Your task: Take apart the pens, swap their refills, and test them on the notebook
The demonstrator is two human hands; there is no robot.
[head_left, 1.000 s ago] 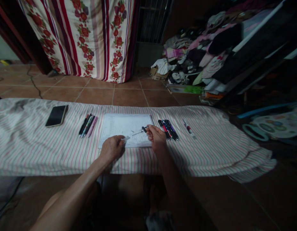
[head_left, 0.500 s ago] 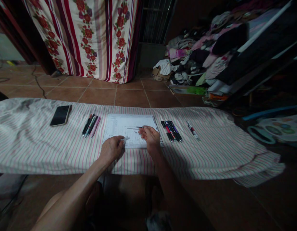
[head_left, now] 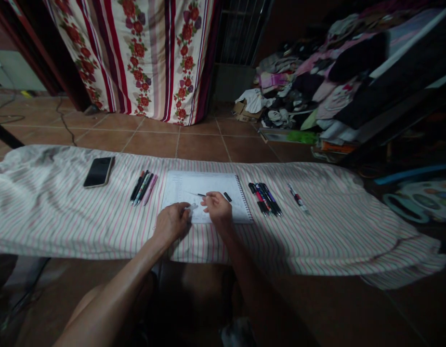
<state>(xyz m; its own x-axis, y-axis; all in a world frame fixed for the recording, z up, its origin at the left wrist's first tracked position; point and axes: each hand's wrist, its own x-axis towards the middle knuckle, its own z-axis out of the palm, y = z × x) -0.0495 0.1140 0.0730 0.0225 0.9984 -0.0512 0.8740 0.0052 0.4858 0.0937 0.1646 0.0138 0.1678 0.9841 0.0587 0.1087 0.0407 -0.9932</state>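
A spiral notebook point(head_left: 208, 184) lies open on a striped cloth point(head_left: 64, 212). My left hand point(head_left: 171, 223) rests at the notebook's near left corner, its fingers closed on a small white pen part point(head_left: 191, 206). My right hand point(head_left: 217, 207) sits on the near edge of the page and pinches a thin pen refill point(head_left: 197, 194) that points left. A short black pen piece point(head_left: 227, 196) lies on the page just right of my right hand, apart from it.
Several pens point(head_left: 143, 187) lie left of the notebook and several more point(head_left: 264, 197) to its right, with one pen point(head_left: 298, 198) further right. A phone point(head_left: 98, 171) is at the far left. Tiled floor, a floral curtain point(head_left: 154, 58) and a clothes pile point(head_left: 309, 91) lie beyond.
My right hand has moved left over the page with the thin refill. The black piece it held now lies on the notebook. My left hand stayed put.
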